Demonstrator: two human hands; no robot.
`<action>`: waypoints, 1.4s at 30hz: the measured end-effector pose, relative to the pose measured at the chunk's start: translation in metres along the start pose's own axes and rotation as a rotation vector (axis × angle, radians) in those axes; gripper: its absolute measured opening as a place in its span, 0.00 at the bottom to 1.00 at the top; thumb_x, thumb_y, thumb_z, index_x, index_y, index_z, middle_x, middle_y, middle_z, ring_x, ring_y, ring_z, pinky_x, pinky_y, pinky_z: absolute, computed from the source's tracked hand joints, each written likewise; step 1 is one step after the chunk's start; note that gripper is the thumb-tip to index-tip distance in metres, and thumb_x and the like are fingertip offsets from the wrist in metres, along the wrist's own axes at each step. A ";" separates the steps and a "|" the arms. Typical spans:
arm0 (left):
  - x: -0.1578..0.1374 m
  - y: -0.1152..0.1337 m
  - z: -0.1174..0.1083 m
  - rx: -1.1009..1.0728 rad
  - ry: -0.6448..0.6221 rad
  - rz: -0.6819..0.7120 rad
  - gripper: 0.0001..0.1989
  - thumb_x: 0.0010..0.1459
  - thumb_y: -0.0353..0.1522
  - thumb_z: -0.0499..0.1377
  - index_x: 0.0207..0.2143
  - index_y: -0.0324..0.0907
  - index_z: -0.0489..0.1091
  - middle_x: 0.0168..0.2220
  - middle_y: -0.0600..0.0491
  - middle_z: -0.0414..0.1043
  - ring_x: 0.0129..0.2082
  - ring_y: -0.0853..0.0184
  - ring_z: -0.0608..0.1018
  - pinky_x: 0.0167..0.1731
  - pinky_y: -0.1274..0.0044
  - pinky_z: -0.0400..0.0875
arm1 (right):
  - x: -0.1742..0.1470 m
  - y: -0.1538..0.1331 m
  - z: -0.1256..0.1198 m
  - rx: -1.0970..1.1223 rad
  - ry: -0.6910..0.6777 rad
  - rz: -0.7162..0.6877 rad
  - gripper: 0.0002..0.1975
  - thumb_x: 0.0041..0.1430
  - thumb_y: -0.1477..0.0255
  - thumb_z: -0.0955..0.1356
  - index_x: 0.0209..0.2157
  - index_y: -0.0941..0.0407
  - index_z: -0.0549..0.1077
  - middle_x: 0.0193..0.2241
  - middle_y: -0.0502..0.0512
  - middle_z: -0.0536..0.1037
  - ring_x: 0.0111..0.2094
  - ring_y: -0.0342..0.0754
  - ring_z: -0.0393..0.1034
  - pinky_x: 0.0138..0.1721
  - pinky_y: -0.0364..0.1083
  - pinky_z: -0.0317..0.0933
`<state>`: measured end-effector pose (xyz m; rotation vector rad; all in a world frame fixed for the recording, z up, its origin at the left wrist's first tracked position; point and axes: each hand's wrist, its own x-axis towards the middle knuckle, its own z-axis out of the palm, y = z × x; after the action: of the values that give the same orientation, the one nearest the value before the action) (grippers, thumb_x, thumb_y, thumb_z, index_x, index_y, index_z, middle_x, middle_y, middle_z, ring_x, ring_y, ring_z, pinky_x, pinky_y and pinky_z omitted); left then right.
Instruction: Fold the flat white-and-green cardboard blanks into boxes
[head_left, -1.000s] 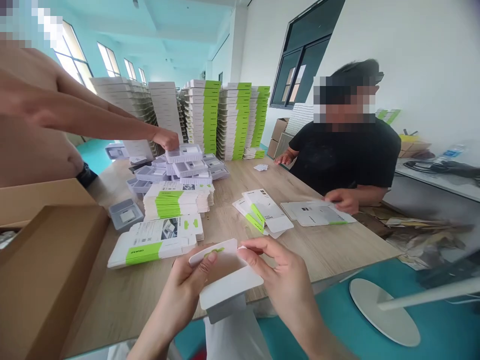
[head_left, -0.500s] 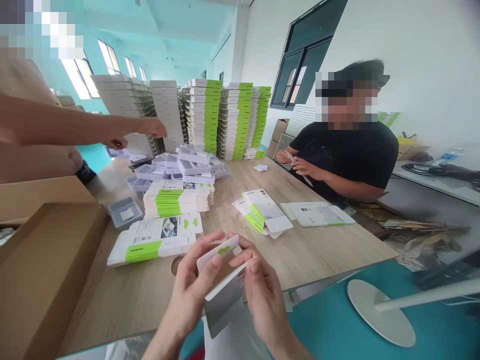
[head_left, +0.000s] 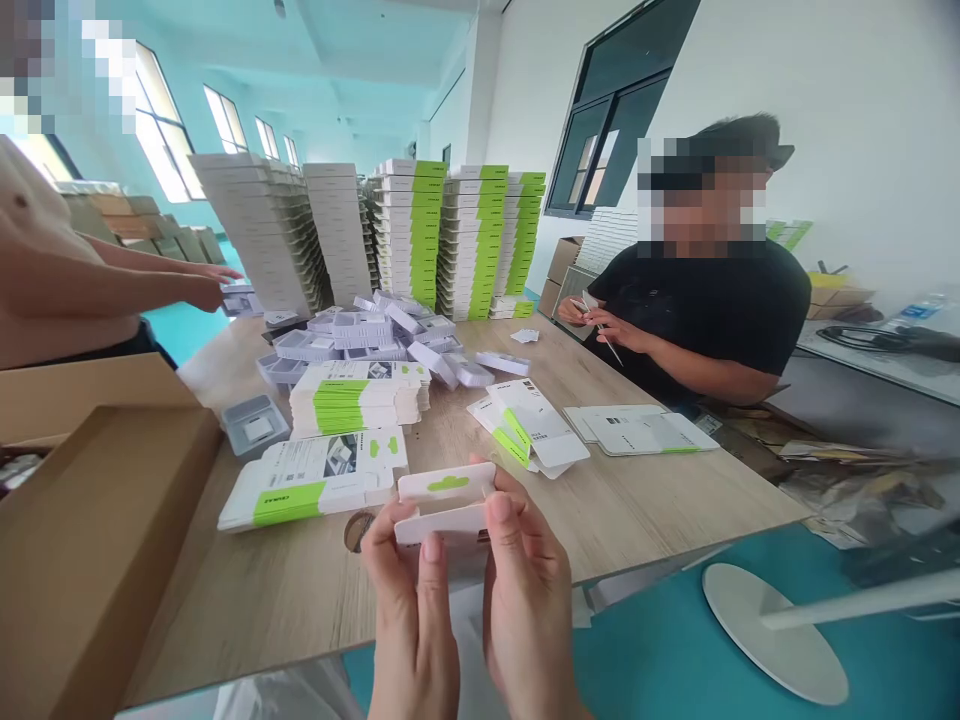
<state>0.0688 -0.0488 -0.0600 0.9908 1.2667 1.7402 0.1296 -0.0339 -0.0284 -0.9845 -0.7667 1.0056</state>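
Observation:
Between my hands, over the table's front edge, is a white folding carton (head_left: 448, 484) with a green-edged hanger cutout on its upright flap. My left hand (head_left: 412, 590) grips its left side, the thumb against the near panel. On the right side my right hand (head_left: 525, 570) holds the carton, thumb along the near edge and fingers behind. The carton's top is open, and its lower part is hidden by my hands. Left of my hands lie flat white-and-green cartons (head_left: 315, 480), with a thicker stack of cartons (head_left: 360, 398) behind.
Lilac plastic trays (head_left: 360, 335) are heaped beyond the cartons, before tall box stacks (head_left: 409, 235). A cardboard box (head_left: 105, 540) stands at left. Loose cartons (head_left: 536, 425) lie at centre right. One person (head_left: 690, 310) sits at right handling a carton; another person (head_left: 82, 270) stands left.
My hands have turned the carton so its opening faces me more squarely. The tray heap has spread to the right. The person at left has drawn their arms back, holding a tray.

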 end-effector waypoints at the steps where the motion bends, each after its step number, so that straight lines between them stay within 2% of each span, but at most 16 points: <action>1: 0.002 0.004 0.000 -0.036 -0.007 0.009 0.17 0.67 0.47 0.58 0.52 0.50 0.64 0.59 0.48 0.69 0.55 0.58 0.75 0.51 0.70 0.70 | 0.000 0.001 0.002 -0.003 0.022 -0.033 0.20 0.59 0.51 0.73 0.29 0.54 0.78 0.51 0.62 0.81 0.54 0.61 0.74 0.51 0.54 0.70; 4: 0.011 0.009 -0.002 -0.111 0.011 0.047 0.15 0.65 0.47 0.59 0.47 0.51 0.65 0.52 0.51 0.72 0.48 0.59 0.76 0.47 0.70 0.71 | 0.002 0.005 0.005 -0.027 0.056 -0.107 0.18 0.59 0.52 0.73 0.31 0.53 0.76 0.53 0.62 0.80 0.55 0.60 0.74 0.51 0.54 0.71; 6: 0.017 0.007 -0.005 -0.126 0.037 0.052 0.13 0.66 0.47 0.59 0.45 0.51 0.65 0.47 0.52 0.73 0.44 0.60 0.76 0.45 0.70 0.71 | 0.003 0.007 0.006 -0.062 0.024 -0.135 0.18 0.61 0.52 0.72 0.33 0.53 0.76 0.53 0.62 0.80 0.55 0.59 0.74 0.50 0.53 0.72; 10: 0.026 -0.001 -0.011 -0.117 0.023 0.043 0.18 0.62 0.50 0.62 0.43 0.49 0.65 0.44 0.52 0.70 0.44 0.60 0.74 0.44 0.71 0.69 | 0.002 0.011 0.006 -0.086 -0.037 -0.147 0.18 0.64 0.53 0.70 0.32 0.53 0.77 0.58 0.63 0.77 0.54 0.58 0.75 0.49 0.52 0.72; 14: 0.034 -0.009 -0.011 -0.106 0.008 0.023 0.21 0.59 0.53 0.64 0.42 0.48 0.65 0.43 0.53 0.69 0.45 0.61 0.74 0.45 0.72 0.69 | 0.006 0.011 0.008 -0.095 0.051 -0.161 0.19 0.61 0.50 0.71 0.41 0.52 0.76 0.56 0.64 0.79 0.55 0.58 0.75 0.48 0.53 0.72; 19: 0.039 -0.009 -0.003 -0.156 0.023 0.002 0.23 0.58 0.54 0.65 0.38 0.46 0.66 0.38 0.55 0.71 0.38 0.64 0.75 0.39 0.74 0.70 | 0.019 0.012 0.008 -0.147 0.025 -0.051 0.23 0.60 0.48 0.70 0.27 0.53 0.69 0.57 0.64 0.78 0.53 0.58 0.75 0.44 0.49 0.69; 23: 0.041 -0.006 0.002 -0.191 -0.009 -0.044 0.23 0.56 0.53 0.67 0.35 0.45 0.66 0.34 0.57 0.71 0.32 0.68 0.73 0.34 0.77 0.69 | 0.022 0.014 0.005 -0.150 0.063 -0.035 0.24 0.60 0.49 0.71 0.24 0.53 0.68 0.55 0.61 0.80 0.56 0.58 0.72 0.48 0.50 0.66; 25: 0.042 -0.003 0.004 -0.197 0.002 -0.062 0.23 0.57 0.53 0.66 0.31 0.45 0.64 0.31 0.58 0.69 0.30 0.69 0.72 0.32 0.78 0.68 | 0.020 0.016 0.004 -0.139 0.083 -0.022 0.23 0.60 0.50 0.71 0.23 0.53 0.69 0.54 0.61 0.80 0.55 0.58 0.72 0.47 0.50 0.66; 30: 0.043 0.006 0.008 -0.137 0.006 -0.086 0.23 0.57 0.50 0.67 0.27 0.45 0.62 0.27 0.60 0.67 0.28 0.71 0.70 0.29 0.80 0.65 | 0.018 0.015 0.005 -0.124 0.090 0.035 0.22 0.58 0.49 0.72 0.28 0.55 0.75 0.47 0.61 0.83 0.44 0.57 0.77 0.36 0.48 0.69; 36: 0.045 0.009 0.010 -0.217 0.028 -0.195 0.21 0.55 0.48 0.68 0.30 0.46 0.62 0.28 0.60 0.68 0.28 0.70 0.70 0.28 0.80 0.67 | 0.026 0.008 0.006 -0.016 -0.018 0.180 0.18 0.57 0.52 0.72 0.34 0.54 0.76 0.38 0.56 0.84 0.32 0.53 0.77 0.28 0.47 0.68; 42: 0.048 0.004 0.009 -0.260 -0.008 -0.244 0.21 0.56 0.52 0.67 0.35 0.44 0.70 0.29 0.58 0.73 0.28 0.69 0.72 0.27 0.79 0.69 | 0.028 0.002 0.010 0.064 -0.057 0.247 0.20 0.55 0.55 0.73 0.43 0.54 0.78 0.35 0.55 0.83 0.33 0.55 0.78 0.27 0.47 0.68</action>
<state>0.0561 -0.0030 -0.0470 0.6640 1.0734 1.6562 0.1303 -0.0043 -0.0246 -1.0153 -0.6658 1.2687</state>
